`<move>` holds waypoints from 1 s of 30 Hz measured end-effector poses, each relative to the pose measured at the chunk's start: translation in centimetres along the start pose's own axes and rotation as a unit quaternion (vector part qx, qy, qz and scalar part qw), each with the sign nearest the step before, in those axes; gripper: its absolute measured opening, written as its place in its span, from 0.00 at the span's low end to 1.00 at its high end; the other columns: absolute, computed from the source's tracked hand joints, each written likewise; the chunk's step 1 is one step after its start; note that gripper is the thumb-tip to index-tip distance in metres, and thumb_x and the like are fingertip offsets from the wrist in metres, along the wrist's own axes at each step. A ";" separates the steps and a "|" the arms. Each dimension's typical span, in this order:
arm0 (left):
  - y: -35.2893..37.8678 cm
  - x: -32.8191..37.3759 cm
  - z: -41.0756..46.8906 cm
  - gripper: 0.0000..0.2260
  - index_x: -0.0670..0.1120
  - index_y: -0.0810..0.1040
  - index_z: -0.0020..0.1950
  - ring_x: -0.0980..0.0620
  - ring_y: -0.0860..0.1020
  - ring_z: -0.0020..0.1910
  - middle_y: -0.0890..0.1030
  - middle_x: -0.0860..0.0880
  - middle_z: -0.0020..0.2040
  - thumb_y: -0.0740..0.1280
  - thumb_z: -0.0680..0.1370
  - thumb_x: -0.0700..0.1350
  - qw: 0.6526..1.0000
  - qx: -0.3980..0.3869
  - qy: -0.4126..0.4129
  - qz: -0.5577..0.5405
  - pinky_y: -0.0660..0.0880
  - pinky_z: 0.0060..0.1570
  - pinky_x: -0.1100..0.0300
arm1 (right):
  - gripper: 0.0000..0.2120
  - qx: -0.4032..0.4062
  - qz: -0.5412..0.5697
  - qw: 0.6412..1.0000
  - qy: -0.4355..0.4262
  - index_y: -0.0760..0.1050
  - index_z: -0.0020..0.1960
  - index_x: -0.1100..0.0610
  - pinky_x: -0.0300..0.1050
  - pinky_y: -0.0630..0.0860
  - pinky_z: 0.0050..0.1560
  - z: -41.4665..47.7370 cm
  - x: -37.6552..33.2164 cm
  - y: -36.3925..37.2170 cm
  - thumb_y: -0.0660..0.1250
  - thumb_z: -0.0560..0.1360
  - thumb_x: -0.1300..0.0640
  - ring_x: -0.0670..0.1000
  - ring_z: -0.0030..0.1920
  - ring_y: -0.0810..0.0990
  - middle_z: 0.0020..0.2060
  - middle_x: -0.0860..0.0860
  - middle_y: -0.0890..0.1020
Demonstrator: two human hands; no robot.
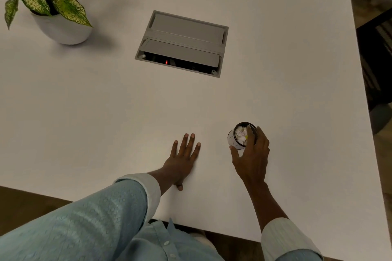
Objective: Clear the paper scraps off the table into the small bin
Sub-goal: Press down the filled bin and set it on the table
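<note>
A person's right hand wraps its fingers around the small bin, tilted on the white table and full of paper scraps. The left hand lies flat, fingers spread, empty. The bin looks light and rigid; gripping its side wall suits it.

So from my headcam I've got the table filling most of the view. Small bin sits near the front edge, off to the right, with the paper scraps inside it. My right hand is wrapped around the bin from the near side. Left hand lies flat on the table just left of it. Cable hatch is set into the tabletop behind both hands, mid-table. Potted plant is at the far left corner.
</note>
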State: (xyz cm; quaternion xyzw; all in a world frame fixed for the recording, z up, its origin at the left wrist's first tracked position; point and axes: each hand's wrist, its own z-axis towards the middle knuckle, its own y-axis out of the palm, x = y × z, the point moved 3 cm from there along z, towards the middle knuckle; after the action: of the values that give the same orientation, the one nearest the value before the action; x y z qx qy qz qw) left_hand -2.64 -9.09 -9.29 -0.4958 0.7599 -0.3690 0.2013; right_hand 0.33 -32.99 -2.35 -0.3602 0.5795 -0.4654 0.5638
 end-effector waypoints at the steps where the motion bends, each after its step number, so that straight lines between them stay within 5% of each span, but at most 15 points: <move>1: 0.0 -0.1 -0.1 0.81 0.41 0.26 0.79 0.29 0.23 0.75 0.23 0.32 0.77 0.87 0.54 0.60 1.000 0.002 0.002 -0.002 0.43 0.76 0.25 | 0.41 -0.008 0.008 1.000 0.005 0.64 0.77 0.57 0.60 0.74 0.65 0.3 0.2 0.2 0.78 0.70 0.48 0.62 0.74 0.67 0.75 0.60 0.67; 7: -0.3 -0.7 -0.3 0.81 0.45 0.25 0.80 0.34 0.23 0.77 0.22 0.37 0.77 0.87 0.53 0.62 1.000 0.004 -0.010 -0.013 0.42 0.68 0.16 | 0.36 0.004 0.067 0.998 0.010 0.68 0.75 0.57 0.61 0.79 0.58 1.8 0.6 0.7 0.78 0.71 0.52 0.61 0.69 0.70 0.70 0.58 0.71; 17: -0.3 -0.7 -0.5 0.82 0.44 0.28 0.81 0.34 0.26 0.79 0.24 0.36 0.79 0.87 0.51 0.61 1.000 0.014 -0.014 -0.009 0.46 0.68 0.16 | 0.38 -0.041 0.123 0.989 -0.076 0.69 0.75 0.57 0.52 0.79 0.58 6.7 -1.4 1.5 0.80 0.69 0.62 0.61 0.71 0.69 0.71 0.58 0.70; 24: -0.3 -0.7 -0.5 0.81 0.45 0.29 0.82 0.34 0.25 0.79 0.25 0.36 0.79 0.88 0.51 0.59 1.000 0.009 -0.024 -0.008 0.41 0.67 0.16 | 0.38 -0.068 0.120 0.986 -0.096 0.69 0.74 0.56 0.54 0.81 0.57 9.4 -2.9 2.2 0.80 0.68 0.64 0.60 0.72 0.68 0.72 0.57 0.69; 30: -0.4 -0.8 -0.6 0.81 0.44 0.31 0.82 0.34 0.28 0.80 0.25 0.35 0.79 0.88 0.50 0.59 1.000 0.016 -0.021 -0.003 0.46 0.68 0.17 | 0.35 -0.060 0.092 0.989 -0.095 0.71 0.73 0.56 0.58 0.77 0.62 9.7 -3.3 2.4 0.78 0.68 0.64 0.59 0.71 0.70 0.71 0.56 0.70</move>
State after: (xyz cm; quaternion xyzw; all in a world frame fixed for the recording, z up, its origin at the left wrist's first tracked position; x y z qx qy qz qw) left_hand -2.46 -8.21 -8.62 -0.5022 0.7481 -0.3711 0.2246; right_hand 10.50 -30.40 -2.86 -0.3810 0.5805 -0.3397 0.6344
